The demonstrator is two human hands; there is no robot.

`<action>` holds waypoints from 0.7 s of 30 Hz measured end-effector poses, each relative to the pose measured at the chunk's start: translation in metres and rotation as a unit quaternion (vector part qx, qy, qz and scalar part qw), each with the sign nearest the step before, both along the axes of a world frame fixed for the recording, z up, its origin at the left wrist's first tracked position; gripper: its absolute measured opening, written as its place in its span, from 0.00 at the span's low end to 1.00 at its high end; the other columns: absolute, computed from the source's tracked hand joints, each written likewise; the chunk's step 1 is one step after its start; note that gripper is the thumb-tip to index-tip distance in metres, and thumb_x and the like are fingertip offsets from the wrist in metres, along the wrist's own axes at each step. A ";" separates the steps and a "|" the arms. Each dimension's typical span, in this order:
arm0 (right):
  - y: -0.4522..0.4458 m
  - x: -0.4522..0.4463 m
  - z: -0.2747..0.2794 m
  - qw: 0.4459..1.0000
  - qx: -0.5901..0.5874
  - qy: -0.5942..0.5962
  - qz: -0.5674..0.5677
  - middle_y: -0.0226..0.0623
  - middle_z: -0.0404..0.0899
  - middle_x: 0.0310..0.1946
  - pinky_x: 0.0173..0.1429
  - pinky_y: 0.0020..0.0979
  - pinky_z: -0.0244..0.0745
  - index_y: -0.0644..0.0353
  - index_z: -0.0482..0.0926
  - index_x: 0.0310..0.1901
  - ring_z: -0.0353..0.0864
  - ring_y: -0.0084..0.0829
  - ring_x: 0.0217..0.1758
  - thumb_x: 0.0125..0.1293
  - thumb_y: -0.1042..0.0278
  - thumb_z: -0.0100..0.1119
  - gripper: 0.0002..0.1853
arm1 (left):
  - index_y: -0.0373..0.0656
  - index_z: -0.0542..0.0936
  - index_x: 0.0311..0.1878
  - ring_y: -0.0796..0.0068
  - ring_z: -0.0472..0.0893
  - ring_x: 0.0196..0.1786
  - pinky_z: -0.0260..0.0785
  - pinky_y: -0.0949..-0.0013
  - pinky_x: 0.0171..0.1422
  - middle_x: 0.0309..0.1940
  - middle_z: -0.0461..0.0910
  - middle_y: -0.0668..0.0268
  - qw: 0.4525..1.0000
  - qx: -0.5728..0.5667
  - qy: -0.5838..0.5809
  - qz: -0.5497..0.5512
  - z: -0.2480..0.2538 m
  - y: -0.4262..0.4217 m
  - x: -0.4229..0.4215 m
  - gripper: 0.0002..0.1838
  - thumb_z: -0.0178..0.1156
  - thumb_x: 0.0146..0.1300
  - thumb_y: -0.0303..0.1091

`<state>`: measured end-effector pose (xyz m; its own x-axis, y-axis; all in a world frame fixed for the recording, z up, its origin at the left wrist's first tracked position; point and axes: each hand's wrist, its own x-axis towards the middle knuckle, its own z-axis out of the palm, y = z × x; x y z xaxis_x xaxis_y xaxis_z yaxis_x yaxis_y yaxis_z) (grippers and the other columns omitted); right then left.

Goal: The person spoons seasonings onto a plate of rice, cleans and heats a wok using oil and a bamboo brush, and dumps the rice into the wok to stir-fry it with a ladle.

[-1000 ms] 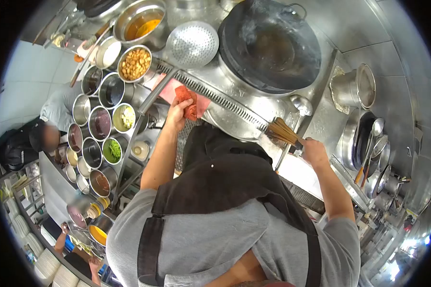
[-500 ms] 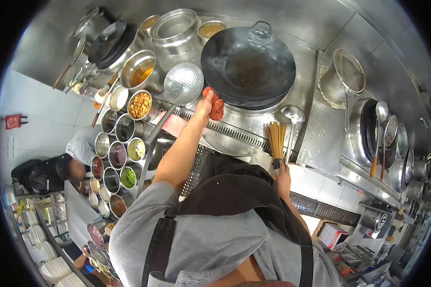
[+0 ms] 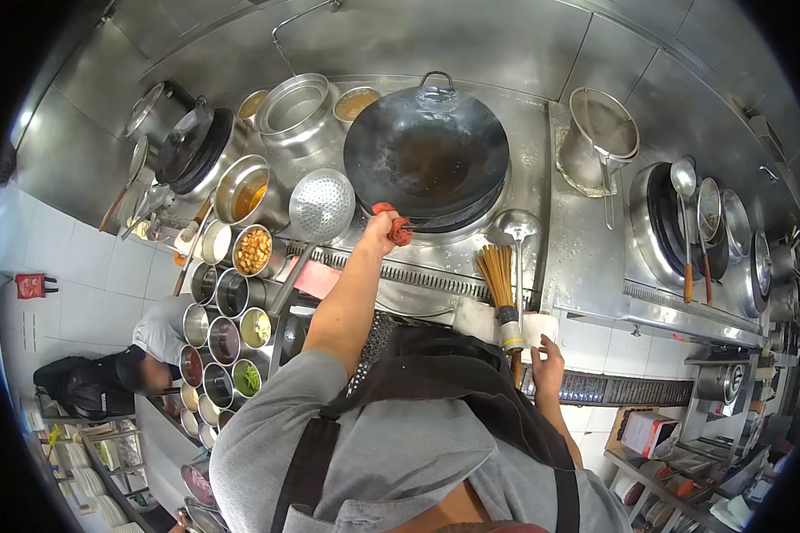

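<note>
The person's two hands are well apart: the left hand (image 3: 379,234) is closed around a bunched red cloth (image 3: 402,233) at the near rim of the large dark wok (image 3: 427,155), though whether it grips the metal through the cloth cannot be told, while the right hand (image 3: 548,367) has its fingers loosely spread, just right of the handle of a bamboo brush (image 3: 496,274), and seems to hold nothing. The wok sits on the stove (image 3: 529,164) at the middle of the scene, its loop handle on the far side and a brownish patch at its bottom. The brush lies bristles away from the person at the near edge of the stove, beside a ladle (image 3: 516,224) whose bowl is on the far side. Left of the wok rests a perforated skimmer (image 3: 322,206), with a pink cloth (image 3: 318,279) near its handle. Farther left stand a pot of orange liquid (image 3: 251,194), a container of golden-brown pieces (image 3: 253,250) and a container of chopped greens (image 3: 247,379). To the right are a pot with a strainer (image 3: 604,129) and, beyond it, stacked woks (image 3: 662,222). At far left another person (image 3: 89,377) in dark clothing bends by the counter.
</note>
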<state>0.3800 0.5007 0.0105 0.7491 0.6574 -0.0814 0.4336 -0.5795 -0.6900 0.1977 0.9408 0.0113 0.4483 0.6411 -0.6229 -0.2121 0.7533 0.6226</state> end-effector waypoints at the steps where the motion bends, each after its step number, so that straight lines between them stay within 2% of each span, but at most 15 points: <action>1: -0.007 0.000 -0.003 1.000 0.002 -0.001 -0.023 0.48 0.78 0.44 0.48 0.37 0.74 0.63 0.76 0.51 0.80 0.41 0.43 0.58 0.70 0.59 0.18 | 0.44 0.66 0.20 0.68 0.62 0.15 0.54 0.64 0.16 0.18 0.66 0.63 0.998 -0.009 -0.043 -0.038 0.000 -0.005 -0.002 0.10 0.47 0.57 0.22; 2: -0.013 0.003 -0.007 0.999 0.015 -0.002 -0.041 0.47 0.79 0.43 0.47 0.37 0.74 0.63 0.77 0.51 0.81 0.40 0.41 0.58 0.71 0.59 0.18 | 0.52 0.59 0.18 0.70 0.61 0.15 0.50 0.68 0.16 0.14 0.62 0.66 1.000 -0.012 -0.028 -0.004 0.026 -0.025 0.003 0.15 0.47 0.54 0.20; 5: -0.032 0.016 -0.013 0.996 -0.029 0.025 -0.085 0.47 0.80 0.42 0.47 0.37 0.74 0.63 0.77 0.50 0.81 0.41 0.40 0.58 0.71 0.59 0.17 | 0.51 0.62 0.20 0.70 0.63 0.16 0.51 0.67 0.16 0.16 0.65 0.65 0.998 -0.010 -0.062 0.025 0.058 -0.052 -0.015 0.13 0.47 0.54 0.20; 6: -0.043 0.023 -0.026 0.996 -0.024 0.022 -0.086 0.46 0.81 0.40 0.47 0.38 0.75 0.62 0.77 0.50 0.82 0.41 0.39 0.57 0.70 0.59 0.18 | 0.49 0.65 0.21 0.68 0.68 0.18 0.57 0.65 0.16 0.20 0.69 0.64 0.999 0.029 -0.031 0.008 0.062 -0.054 -0.021 0.11 0.46 0.55 0.20; 7: -0.049 0.027 -0.029 0.996 -0.024 0.026 -0.083 0.46 0.81 0.40 0.47 0.38 0.75 0.62 0.77 0.50 0.82 0.41 0.39 0.57 0.70 0.59 0.18 | 0.49 0.65 0.21 0.68 0.68 0.18 0.57 0.65 0.16 0.20 0.69 0.64 0.999 0.030 -0.027 0.010 0.065 -0.055 -0.028 0.11 0.46 0.55 0.20; 9: -0.057 0.031 -0.038 0.990 -0.087 0.031 -0.103 0.47 0.82 0.38 0.46 0.38 0.75 0.63 0.77 0.50 0.82 0.41 0.40 0.57 0.69 0.59 0.18 | 0.47 0.68 0.25 0.66 0.73 0.23 0.66 0.65 0.19 0.24 0.72 0.62 0.998 -0.036 -0.026 0.040 0.071 -0.056 -0.039 0.08 0.47 0.56 0.21; 10: -0.061 0.032 -0.043 0.989 -0.103 0.027 -0.099 0.48 0.82 0.38 0.47 0.39 0.75 0.63 0.78 0.49 0.82 0.42 0.40 0.56 0.69 0.60 0.18 | 0.47 0.69 0.28 0.67 0.75 0.26 0.70 0.68 0.24 0.27 0.73 0.62 0.999 -0.020 -0.015 0.033 0.080 -0.061 -0.040 0.05 0.49 0.57 0.24; 14: -0.068 0.028 -0.051 0.989 -0.109 0.036 -0.098 0.49 0.82 0.37 0.48 0.38 0.75 0.64 0.79 0.48 0.83 0.42 0.40 0.57 0.65 0.59 0.18 | 0.47 0.70 0.31 0.67 0.75 0.28 0.71 0.70 0.25 0.29 0.74 0.61 0.998 -0.061 0.005 0.034 0.077 -0.060 -0.025 0.03 0.50 0.58 0.26; 16: -0.071 0.025 -0.059 0.987 -0.123 0.035 -0.095 0.49 0.82 0.37 0.48 0.38 0.75 0.64 0.79 0.47 0.82 0.42 0.41 0.57 0.65 0.60 0.17 | 0.47 0.71 0.32 0.66 0.76 0.28 0.70 0.72 0.24 0.30 0.74 0.60 0.996 -0.079 -0.043 -0.017 0.072 -0.060 -0.016 0.01 0.52 0.58 0.28; 18: -0.073 0.021 -0.060 0.985 -0.148 0.030 -0.080 0.48 0.82 0.37 0.49 0.38 0.75 0.62 0.79 0.47 0.82 0.43 0.42 0.57 0.64 0.60 0.17 | 0.47 0.71 0.33 0.66 0.76 0.28 0.70 0.72 0.24 0.30 0.74 0.59 0.996 -0.077 -0.051 -0.018 0.047 -0.053 -0.010 0.01 0.52 0.57 0.29; 21: -0.079 0.017 -0.063 0.986 -0.150 0.026 -0.067 0.48 0.82 0.37 0.50 0.38 0.75 0.61 0.80 0.46 0.82 0.43 0.42 0.57 0.65 0.60 0.16 | 0.49 0.71 0.34 0.65 0.75 0.27 0.68 0.72 0.24 0.31 0.75 0.58 0.998 -0.050 -0.039 -0.008 0.041 -0.055 0.000 0.05 0.52 0.55 0.27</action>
